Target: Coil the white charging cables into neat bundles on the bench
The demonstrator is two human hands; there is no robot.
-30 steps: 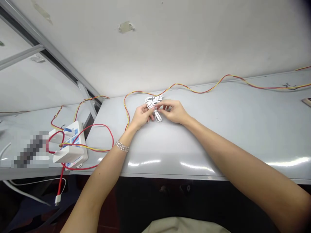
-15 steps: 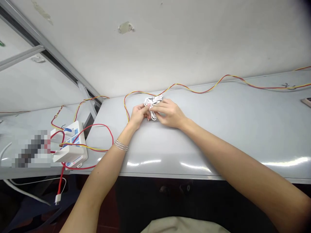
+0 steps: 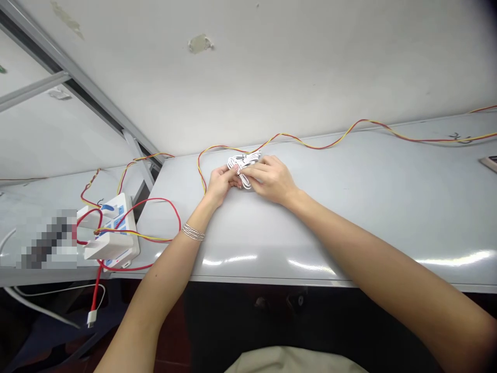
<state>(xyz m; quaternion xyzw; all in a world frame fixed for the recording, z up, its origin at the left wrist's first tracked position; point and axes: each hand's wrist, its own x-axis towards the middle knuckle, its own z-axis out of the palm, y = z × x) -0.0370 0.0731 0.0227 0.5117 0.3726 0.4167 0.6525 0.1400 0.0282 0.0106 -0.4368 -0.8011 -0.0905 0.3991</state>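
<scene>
A bundled white cable with a dark tie around it is between my two hands, above the grey shelf near the wall. My left hand pinches the bundle from its left side, thumb on top. From the right, my right hand closes its fingertips on the same bundle, close to the left thumb. My fingers hide part of the cable's middle, and a loop of it hangs out below them.
A white power strip with plugs and red cables lies at the left. A red-yellow twisted wire runs along the wall. The shelf's front edge crosses below my hands. A small object lies far right.
The white bundle has tilted and shifted slightly up and left in my fingers. Its lower loop now points more to the right. Both hands keep their hold.
</scene>
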